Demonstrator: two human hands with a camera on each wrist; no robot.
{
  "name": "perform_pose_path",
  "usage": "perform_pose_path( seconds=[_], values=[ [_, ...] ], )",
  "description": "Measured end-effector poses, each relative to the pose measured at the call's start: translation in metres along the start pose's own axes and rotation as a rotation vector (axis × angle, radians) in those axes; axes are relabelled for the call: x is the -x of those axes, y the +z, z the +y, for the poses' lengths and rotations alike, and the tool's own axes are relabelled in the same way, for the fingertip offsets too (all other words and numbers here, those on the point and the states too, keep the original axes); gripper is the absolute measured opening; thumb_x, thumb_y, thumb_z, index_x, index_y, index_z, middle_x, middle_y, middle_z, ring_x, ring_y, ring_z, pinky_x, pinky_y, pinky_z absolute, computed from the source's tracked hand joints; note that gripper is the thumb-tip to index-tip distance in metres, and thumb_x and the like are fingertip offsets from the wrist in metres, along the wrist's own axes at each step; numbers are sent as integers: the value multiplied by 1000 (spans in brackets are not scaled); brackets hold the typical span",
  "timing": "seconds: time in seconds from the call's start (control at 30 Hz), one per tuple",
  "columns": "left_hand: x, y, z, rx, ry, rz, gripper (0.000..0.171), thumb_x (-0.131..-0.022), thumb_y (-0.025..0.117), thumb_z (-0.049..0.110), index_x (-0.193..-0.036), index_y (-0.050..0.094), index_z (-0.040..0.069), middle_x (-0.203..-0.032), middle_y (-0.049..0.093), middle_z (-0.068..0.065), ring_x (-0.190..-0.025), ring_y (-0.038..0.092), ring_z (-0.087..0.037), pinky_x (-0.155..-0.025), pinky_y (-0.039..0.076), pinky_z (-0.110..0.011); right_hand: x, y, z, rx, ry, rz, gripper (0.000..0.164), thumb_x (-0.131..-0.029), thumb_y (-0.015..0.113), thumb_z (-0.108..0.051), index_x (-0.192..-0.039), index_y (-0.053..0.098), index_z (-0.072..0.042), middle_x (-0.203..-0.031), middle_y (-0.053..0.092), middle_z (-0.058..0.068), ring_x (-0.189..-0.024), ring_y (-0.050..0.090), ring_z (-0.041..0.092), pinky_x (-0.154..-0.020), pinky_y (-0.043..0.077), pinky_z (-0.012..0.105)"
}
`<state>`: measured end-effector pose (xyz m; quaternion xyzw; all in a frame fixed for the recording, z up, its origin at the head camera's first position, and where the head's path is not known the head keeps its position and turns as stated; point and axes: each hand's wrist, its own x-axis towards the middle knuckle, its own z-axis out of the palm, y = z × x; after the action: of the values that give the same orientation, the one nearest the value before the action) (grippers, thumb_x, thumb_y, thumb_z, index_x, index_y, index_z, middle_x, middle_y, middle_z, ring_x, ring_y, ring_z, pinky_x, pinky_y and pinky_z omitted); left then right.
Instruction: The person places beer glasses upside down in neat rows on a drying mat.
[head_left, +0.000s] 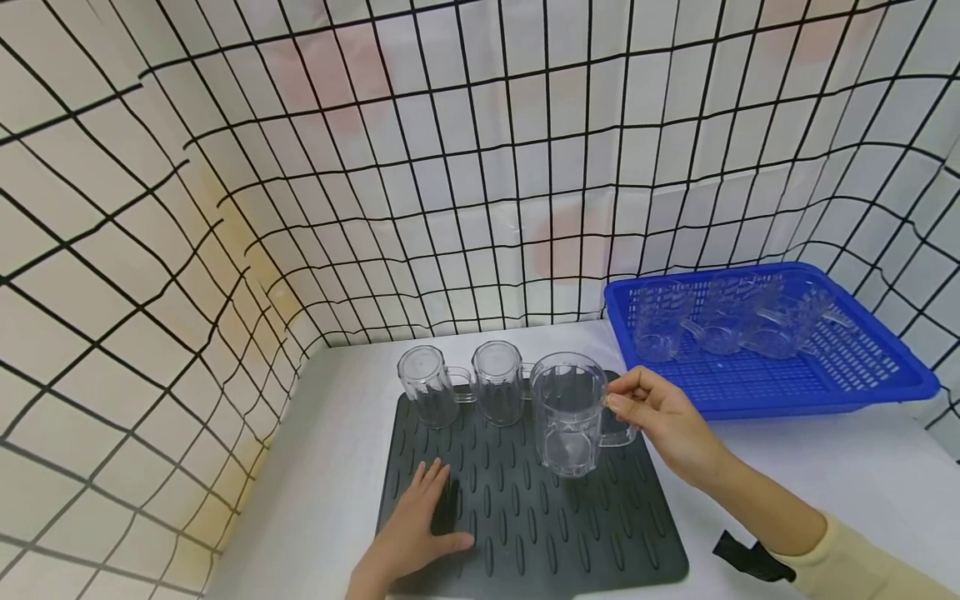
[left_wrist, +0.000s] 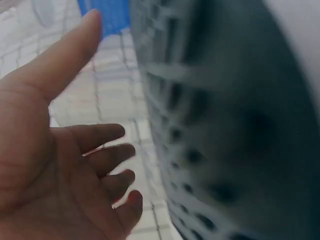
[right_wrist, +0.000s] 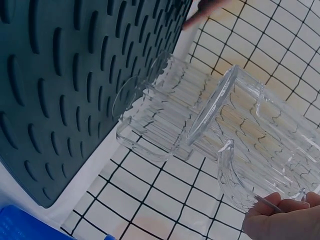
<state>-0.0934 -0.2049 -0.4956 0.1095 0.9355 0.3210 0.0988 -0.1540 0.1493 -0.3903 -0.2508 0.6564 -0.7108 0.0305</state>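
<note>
At the bottom of the frame, left of centre, the left hand (head_left: pixel 411 525) hung over the near left part of the grey mat (head_left: pixel 600 533), fingers extended and grasping nothing; the left wrist view showed a gap between fingertips and mat.

Right of centre, the right hand (head_left: pixel 671 425) pinched the handle of a clear mug (head_left: pixel 567 417) between thumb and fingers. That mug hung above the mat near the middle of the frame, apparently not set down; whether its mouth faced up or down could not be told for sure.

Behind it, along the mat's far edge, a left mug (head_left: pixel 429 390) and a right mug (head_left: pixel 498 385) stood upright side by side, both untouched by either hand.

Farther off, at the right of the frame, a blue basket (head_left: pixel 787 406) held at least three more mugs (head_left: pixel 663 325), their exact count blurred by overlapping glass. The work looked partway along: two mugs stood on the mat, one was in hand, and the basket's group appeared unhandled.
</note>
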Motion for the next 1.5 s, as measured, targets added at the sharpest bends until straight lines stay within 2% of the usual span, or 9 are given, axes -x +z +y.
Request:
perform_pose_path(
  seconds=[0.17,0.3,0.47,0.7,0.8,1.03,1.23,1.37,1.5],
  values=[
    [-8,-6,29,149,97,-43,84,-88,70,45,-152,32,6,-158,24,-15,-145,14,-40,-104,22,-71,0,0,1,6,-1,5,8,-101,47,1,-105,53,0,-97,57,4,-83,49,12,-68,41,22],
    [-16,-3,48,354,178,-76,61,-97,61,36,-149,41,12,-153,38,-11,-141,30,-36,-105,29,-66,1,1,1,11,7,3,8,-101,47,0,-106,53,1,-99,57,5,-87,51,15,-70,42,23],
    [-29,9,63,662,212,-238,47,-106,42,31,-147,42,7,-147,46,-12,-137,39,-28,-110,30,-55,2,3,3,21,25,4,8,-101,48,-1,-107,52,2,-99,57,3,-90,52,15,-73,42,23],
    [-41,27,79,942,130,-444,76,-105,10,53,-142,44,-3,-140,52,-16,-131,48,-25,-112,31,-47,3,8,8,45,20,-7,12,-101,48,-1,-109,49,9,-100,56,4,-94,54,14,-77,45,23],
    [-44,31,83,1052,87,-475,84,-102,10,59,-139,44,-8,-139,52,-20,-129,50,-29,-111,31,-48,4,11,10,50,4,-15,15,-100,48,1,-109,47,12,-98,56,6,-92,55,13,-79,47,22],
    [-49,32,86,1176,27,-485,94,-98,12,67,-136,46,-12,-133,56,-22,-123,56,-29,-110,31,-51,7,15,11,83,-32,-42,13,-99,50,3,-109,49,12,-96,55,6,-89,55,12,-77,49,21],
    [-51,29,90,1315,-61,-544,99,-95,19,73,-137,44,-14,-128,59,-23,-117,60,-27,-94,50,-35,10,16,13,87,-79,-130,10,-97,50,7,-107,52,8,-96,55,4,-82,54,10,-70,50,23],
    [-53,29,94,1355,-117,-560,97,-93,21,74,-138,46,-8,-121,65,-17,-110,64,-22,-87,53,-30,12,16,14,37,-145,-232,11,-96,50,10,-105,53,6,-91,52,2,-71,47,11,-57,43,28],
    [-53,30,97,1393,-147,-579,90,-94,28,73,-143,44,0,-113,69,-11,-102,67,-17,-82,54,-25,14,16,15,15,-194,-298,13,-95,49,13,-101,54,3,-87,51,2,-67,44,15,-54,40,33]
  ],
)
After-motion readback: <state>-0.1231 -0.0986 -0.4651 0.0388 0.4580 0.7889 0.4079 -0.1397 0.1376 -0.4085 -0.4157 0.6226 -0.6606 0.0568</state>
